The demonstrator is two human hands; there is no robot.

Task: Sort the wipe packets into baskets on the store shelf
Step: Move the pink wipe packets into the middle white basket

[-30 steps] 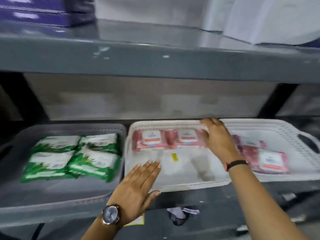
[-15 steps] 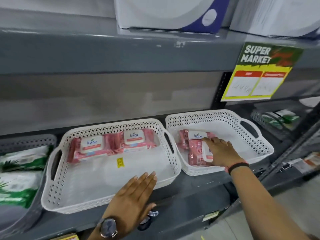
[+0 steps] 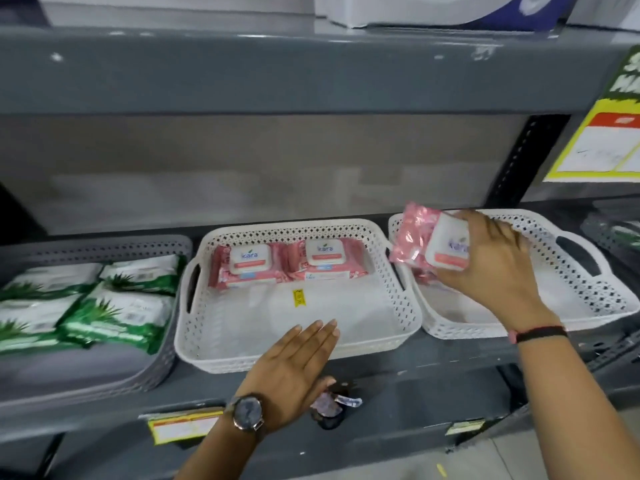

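Observation:
My right hand (image 3: 498, 265) grips a pink wipe packet (image 3: 420, 237) with a white lid, lifted above the left end of the right white basket (image 3: 588, 303). A bit of another pink packet (image 3: 420, 276) shows beneath it. The middle white basket (image 3: 398, 327) holds two pink packets (image 3: 287, 263) side by side along its back wall. My left hand (image 3: 294, 368), wearing a watch, rests flat with fingers together on that basket's front rim. The grey basket (image 3: 156, 368) on the left holds several green-and-white wipe packets (image 3: 114, 306).
A grey shelf board (image 3: 277, 71) overhangs the baskets, with white boxes on top. A yellow supermarket price sign (image 3: 602, 143) hangs at the right. Price labels and a dark clip (image 3: 332, 407) sit on the shelf's front edge. More green packets lie far right.
My right hand has closed on a pink packet in the right basket and lifted it up and leftward. My left hand stays on the middle basket's front rim. The view swung back left.

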